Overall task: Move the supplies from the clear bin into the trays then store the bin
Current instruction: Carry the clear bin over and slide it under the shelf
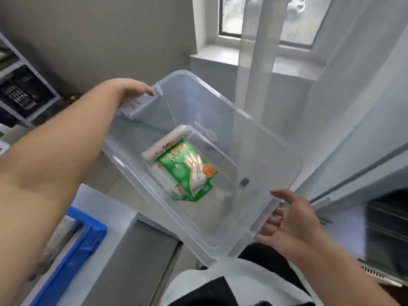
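Observation:
The clear bin (260, 138) is held up in the air in front of me, tilted, its opening toward the camera. My left hand (130, 91) grips the handle at the bin's far left end. My right hand (284, 219) holds the handle at the near right end, fingers curled under the rim. Inside on the bin's bottom lie a green packet of disposable gloves (189, 171) and a white roll (164, 142) just above it, touching it.
A blue tray (77, 246) sits at the lower left on a grey surface (123, 219). Metal shelving with a dark crate (22, 91) stands at the left. A window (265, 21) and sill are ahead; grey cabinet doors (364, 129) are at the right.

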Demonstrator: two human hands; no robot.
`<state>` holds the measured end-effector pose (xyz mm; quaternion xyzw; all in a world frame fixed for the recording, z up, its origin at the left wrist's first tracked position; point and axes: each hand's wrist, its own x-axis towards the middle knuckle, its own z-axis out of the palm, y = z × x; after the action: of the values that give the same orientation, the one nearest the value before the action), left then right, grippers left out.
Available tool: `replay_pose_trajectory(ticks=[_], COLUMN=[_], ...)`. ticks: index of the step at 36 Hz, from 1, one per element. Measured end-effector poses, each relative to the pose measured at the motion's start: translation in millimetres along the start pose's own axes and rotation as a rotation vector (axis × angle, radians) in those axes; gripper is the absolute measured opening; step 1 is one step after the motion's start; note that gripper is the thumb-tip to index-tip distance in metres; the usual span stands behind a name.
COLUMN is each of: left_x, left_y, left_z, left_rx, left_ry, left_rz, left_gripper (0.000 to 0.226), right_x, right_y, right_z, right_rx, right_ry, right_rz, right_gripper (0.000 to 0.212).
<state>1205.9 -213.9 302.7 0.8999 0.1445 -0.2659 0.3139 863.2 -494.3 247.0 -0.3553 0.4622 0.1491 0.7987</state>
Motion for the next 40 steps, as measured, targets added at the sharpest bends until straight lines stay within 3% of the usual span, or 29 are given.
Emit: replay_pose_trajectory(ticks=[3,7,12,16,24,34,40], left_x=[30,84,159,196,220,271,343], left_y=[5,-2,-36,-71,-130,-233,-298], left_z=[-22,-44,-74,-108,-171,-250,-313], left_rx=[-0.003,-0.048,-0.085,-0.191,-0.463,-0.822,-0.954], left_ry=[0.026,0.111,0.215,0.191,0.254,0.393,0.493], left_rz=[-0.012,-0.037,-0.147,-0.306,-0.484,-0.670,-0.620], left_gripper=[0.050,0.026,0.039,0.052,0.052,0.064,0.041], right_x=[19,59,135,206,316,426,465], right_y=[-12,-43,-110,-158,-223,-234,-215], right_z=[33,71,132,193,344,575,717], right_rx=[0.037,-0.056,-0.224,-0.284,-0.549,-0.815,-0.872], right_ry=[-0.045,-0.045,-0.049,-0.017,-0.124,-0.213,-0.269], right_rz=[0.036,0.037,0.042,0.063,0.044,0.104,0.104], right_gripper=[0.031,0.042,0.039,0.022,0.019,0.014,0.025])
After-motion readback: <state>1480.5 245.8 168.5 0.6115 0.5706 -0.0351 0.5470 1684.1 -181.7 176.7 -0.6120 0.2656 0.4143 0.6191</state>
